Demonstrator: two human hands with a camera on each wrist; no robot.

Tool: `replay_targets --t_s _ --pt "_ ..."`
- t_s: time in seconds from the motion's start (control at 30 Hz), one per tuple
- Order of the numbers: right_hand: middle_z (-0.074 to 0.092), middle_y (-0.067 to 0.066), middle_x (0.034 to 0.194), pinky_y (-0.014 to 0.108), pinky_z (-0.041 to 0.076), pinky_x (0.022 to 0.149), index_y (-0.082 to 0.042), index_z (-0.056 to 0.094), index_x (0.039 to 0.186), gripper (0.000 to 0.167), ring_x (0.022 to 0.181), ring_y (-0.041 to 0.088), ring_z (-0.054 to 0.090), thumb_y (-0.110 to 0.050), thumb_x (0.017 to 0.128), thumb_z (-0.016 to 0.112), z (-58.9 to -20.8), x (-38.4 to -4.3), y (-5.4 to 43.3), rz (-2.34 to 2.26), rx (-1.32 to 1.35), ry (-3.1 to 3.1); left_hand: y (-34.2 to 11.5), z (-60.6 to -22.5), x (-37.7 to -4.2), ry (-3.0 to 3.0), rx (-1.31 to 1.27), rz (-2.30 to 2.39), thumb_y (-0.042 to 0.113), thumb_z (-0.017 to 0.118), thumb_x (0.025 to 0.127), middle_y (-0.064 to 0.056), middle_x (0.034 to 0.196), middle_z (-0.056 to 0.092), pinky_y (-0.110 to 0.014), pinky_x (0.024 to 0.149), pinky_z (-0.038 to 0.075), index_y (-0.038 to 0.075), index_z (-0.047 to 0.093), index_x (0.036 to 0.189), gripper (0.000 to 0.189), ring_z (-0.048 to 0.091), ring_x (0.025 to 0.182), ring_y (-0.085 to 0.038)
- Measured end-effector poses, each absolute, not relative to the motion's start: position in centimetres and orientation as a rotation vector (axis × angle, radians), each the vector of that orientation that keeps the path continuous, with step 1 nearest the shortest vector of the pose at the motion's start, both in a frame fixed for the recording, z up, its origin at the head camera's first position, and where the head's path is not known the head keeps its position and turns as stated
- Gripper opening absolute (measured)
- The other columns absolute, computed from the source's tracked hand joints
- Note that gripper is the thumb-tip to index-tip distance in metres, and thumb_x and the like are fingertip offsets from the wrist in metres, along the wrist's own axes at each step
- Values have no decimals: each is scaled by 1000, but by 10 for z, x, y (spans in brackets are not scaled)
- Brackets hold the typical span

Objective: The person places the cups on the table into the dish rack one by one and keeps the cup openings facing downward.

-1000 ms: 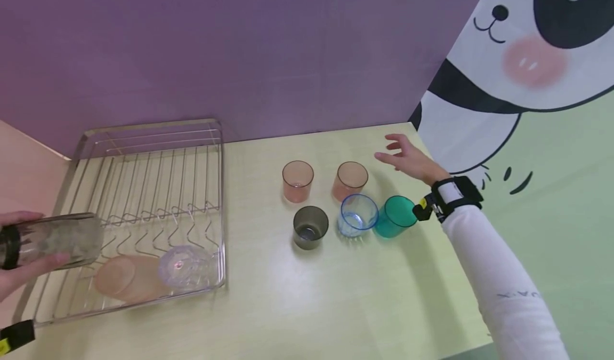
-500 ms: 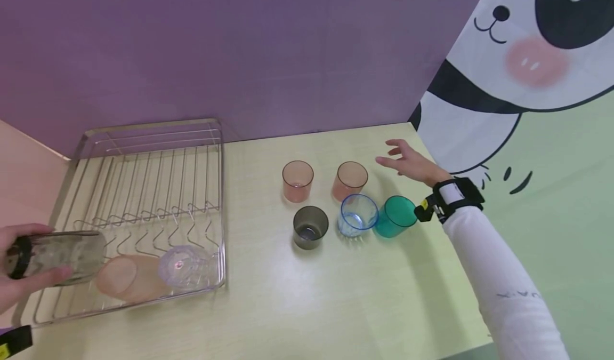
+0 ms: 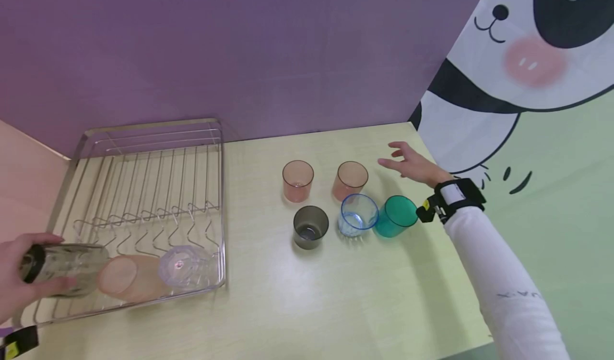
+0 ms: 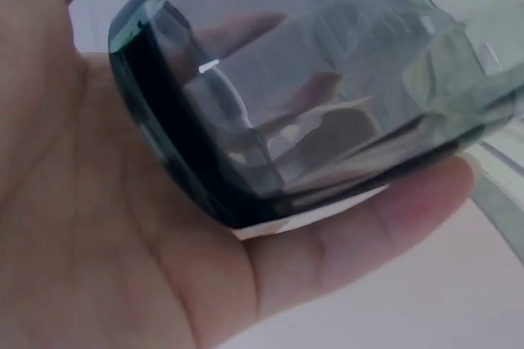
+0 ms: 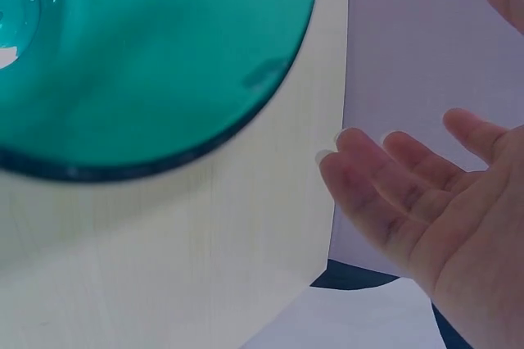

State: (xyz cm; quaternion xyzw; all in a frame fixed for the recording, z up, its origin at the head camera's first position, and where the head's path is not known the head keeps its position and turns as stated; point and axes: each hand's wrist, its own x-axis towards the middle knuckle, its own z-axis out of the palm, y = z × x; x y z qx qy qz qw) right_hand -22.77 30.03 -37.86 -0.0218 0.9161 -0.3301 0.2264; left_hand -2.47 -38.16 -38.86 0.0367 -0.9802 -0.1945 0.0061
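My left hand (image 3: 24, 280) grips a grey-tinted glass (image 3: 77, 266) by its thick dark base, the glass lying sideways over the left front of the wire dish rack (image 3: 221, 189). In the left wrist view the grey glass (image 4: 327, 87) lies along the fingers, its base toward the palm. Beside it in the rack rest a pink glass (image 3: 139, 282) on its side and a clear fluted glass (image 3: 184, 266). My right hand (image 3: 412, 164) hovers with loose fingers over the table's far right, holding nothing. Close to it in the right wrist view is a teal glass (image 5: 164, 62).
Two pink glasses, one on the left (image 3: 297, 181) and one on the right (image 3: 351, 181), stand mid-table. In front of them are a short grey glass (image 3: 310, 228) and a blue-rimmed glass (image 3: 357, 216). A purple wall (image 3: 288, 56) rises behind the table.
My left hand has moved right and toward me, lowering the grey glass closer to the pink glass in the rack. The right hand has barely shifted.
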Motion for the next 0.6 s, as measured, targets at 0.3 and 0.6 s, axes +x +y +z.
replay_targets --t_s 0.3,0.6 --pt "24 30 154 59 42 107 -6 7 156 85 133 46 39 -60 99 40 -379 -226 303 -898 -59 2519 -385 -397 -26 -3150 221 -515 14 87 65 -42 116 36 -69 73 37 -8 38 130 84 35 103 -57" --pt "25 30 154 59 41 108 -7 6 156 85 134 46 39 -63 99 36 -383 -226 304 -869 -53 2490 -388 -401 -25 -3297 114 -595 25 88 69 -49 119 32 -70 69 41 -9 35 131 88 35 103 -61"
